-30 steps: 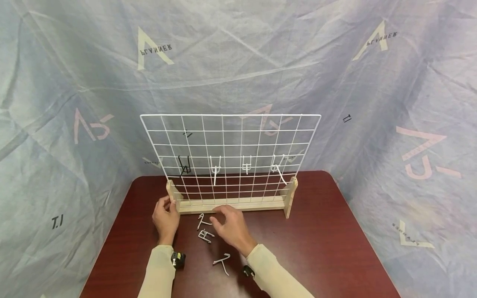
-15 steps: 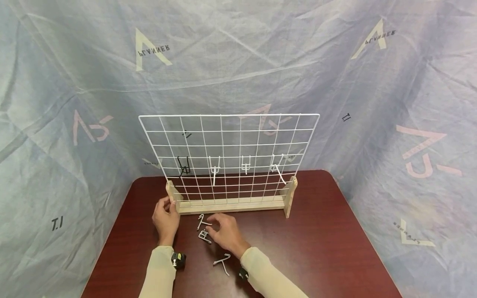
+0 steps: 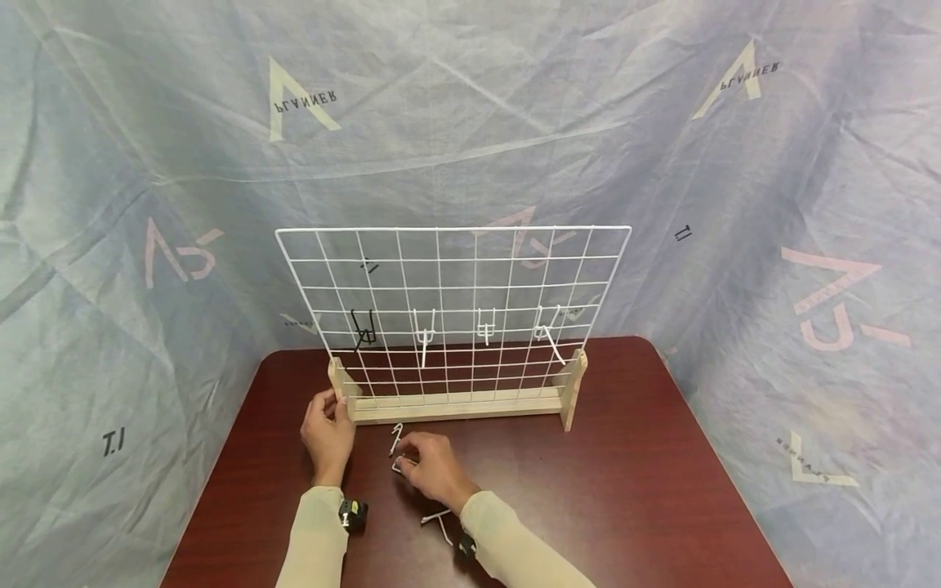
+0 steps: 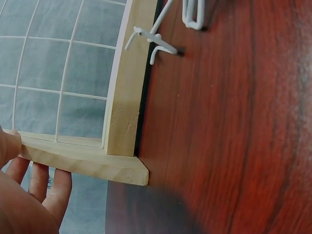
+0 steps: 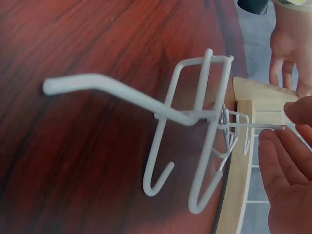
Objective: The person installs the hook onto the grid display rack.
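Note:
My left hand [image 3: 327,429] holds the left wooden side piece [image 4: 87,162] of the stand, thumb on one face and fingers on the other. Over a white wire hook [image 3: 398,468] on the table, my right hand [image 3: 434,467] reaches with thumb and fingers parted. In the right wrist view a hook's prong tip [image 5: 282,127] lies between the thumb and fingers [image 5: 273,156], with a gap visible. Just beyond lies another white hook [image 3: 397,438], close to the stand's base. A third hook [image 5: 136,97] looms large in the right wrist view, partly covered by my right forearm in the head view.
A white wire grid [image 3: 456,229] stands in the wooden base [image 3: 456,406]. One black hook [image 3: 365,333] and several white ones, such as the white hook [image 3: 424,335], hang on it. Printed grey cloth [image 3: 470,122] surrounds the dark red table [image 3: 625,490].
My right hand has moved left and nearer me, from beside the stand's base onto the middle loose hook. My left hand stays on the side piece.

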Tool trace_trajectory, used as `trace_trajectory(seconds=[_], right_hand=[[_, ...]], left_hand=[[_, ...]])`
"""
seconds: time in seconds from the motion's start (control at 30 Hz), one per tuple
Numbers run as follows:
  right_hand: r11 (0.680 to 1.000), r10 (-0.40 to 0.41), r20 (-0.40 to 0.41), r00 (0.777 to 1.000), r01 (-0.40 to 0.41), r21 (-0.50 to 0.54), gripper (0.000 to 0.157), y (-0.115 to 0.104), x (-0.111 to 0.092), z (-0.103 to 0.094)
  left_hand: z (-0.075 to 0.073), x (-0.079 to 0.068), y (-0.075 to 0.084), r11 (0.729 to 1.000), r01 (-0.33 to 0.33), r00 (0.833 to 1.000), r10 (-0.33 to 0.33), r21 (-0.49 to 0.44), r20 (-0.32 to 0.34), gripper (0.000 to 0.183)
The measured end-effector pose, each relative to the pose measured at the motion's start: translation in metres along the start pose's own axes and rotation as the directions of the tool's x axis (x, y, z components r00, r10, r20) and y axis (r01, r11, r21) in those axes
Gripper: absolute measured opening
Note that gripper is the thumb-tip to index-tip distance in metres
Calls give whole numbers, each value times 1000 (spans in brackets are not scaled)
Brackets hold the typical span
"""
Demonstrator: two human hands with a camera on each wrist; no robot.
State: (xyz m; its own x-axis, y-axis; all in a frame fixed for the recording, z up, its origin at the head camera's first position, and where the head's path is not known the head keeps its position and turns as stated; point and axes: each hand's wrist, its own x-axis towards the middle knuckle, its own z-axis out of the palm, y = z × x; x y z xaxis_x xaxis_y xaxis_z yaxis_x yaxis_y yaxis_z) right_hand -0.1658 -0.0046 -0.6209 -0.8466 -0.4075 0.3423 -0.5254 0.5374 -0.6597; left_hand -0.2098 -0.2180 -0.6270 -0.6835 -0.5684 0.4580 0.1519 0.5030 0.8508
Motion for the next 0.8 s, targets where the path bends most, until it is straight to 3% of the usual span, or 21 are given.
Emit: trace_trajectory(seconds=[0.5,0.8], right_hand=[[997,-22,14,1000,23,-72,12,5,2,9],[1000,19,66,998,-18,-11,14,9,2,10]], left_hand=[[0,1,1,1000,-19,1000,19,-2,-1,20],[2,0,-1,1000,-12,1000,12,-2,-2,20]])
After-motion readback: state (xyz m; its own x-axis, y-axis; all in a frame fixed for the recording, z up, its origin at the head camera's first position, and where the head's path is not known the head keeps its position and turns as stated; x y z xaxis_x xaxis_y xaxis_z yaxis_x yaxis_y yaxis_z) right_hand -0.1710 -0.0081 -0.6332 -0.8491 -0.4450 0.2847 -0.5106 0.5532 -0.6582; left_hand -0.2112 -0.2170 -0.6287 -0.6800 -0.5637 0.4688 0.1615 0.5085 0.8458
